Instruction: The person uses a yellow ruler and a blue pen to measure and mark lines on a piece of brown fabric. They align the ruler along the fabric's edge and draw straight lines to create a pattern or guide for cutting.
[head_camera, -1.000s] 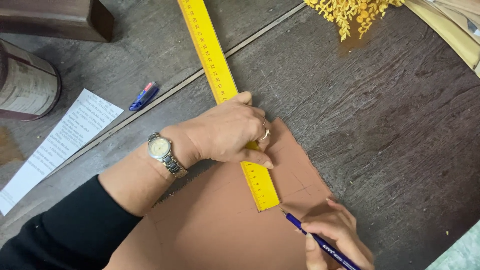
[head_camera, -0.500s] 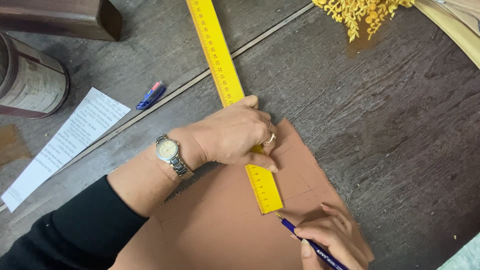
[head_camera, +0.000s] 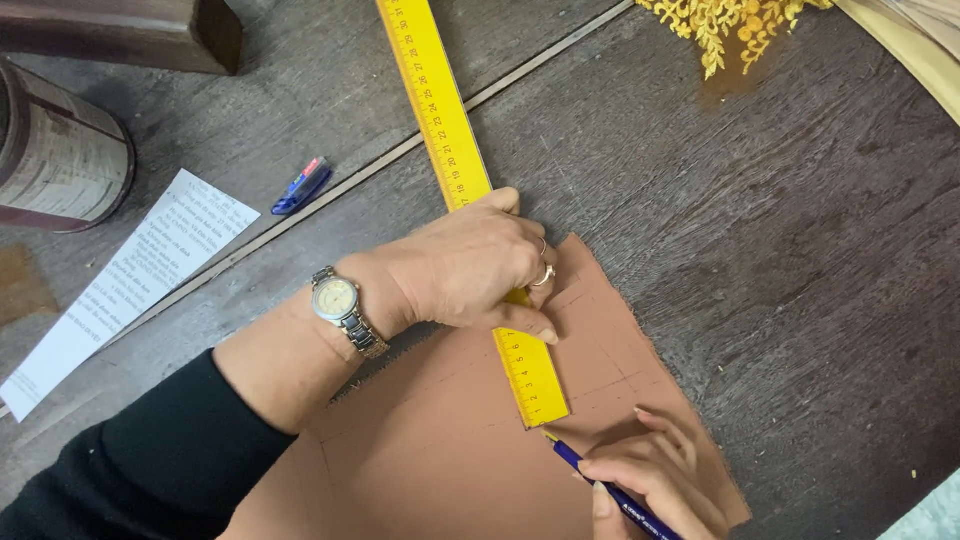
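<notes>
The left hand (head_camera: 470, 265) presses a long yellow plastic ruler (head_camera: 462, 185) flat onto a thin brown felt sheet (head_camera: 450, 450) at the desk's near edge. The right hand (head_camera: 650, 480) pinches a blue pen (head_camera: 600, 485), tip at the ruler's end. Soft and light, the sheet probably shifts unless pinned.

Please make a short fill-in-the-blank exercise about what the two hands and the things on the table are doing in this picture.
1. The left hand presses a long ruler of ____ colour onto the brown sheet.
2. The right hand holds a blue ____ with its tip at the ruler's near end.
3. On the left wrist sits a ____.
4. The white paper strip lies to the ____ of the ruler.

Missing words: yellow; pencil; watch; left
</notes>
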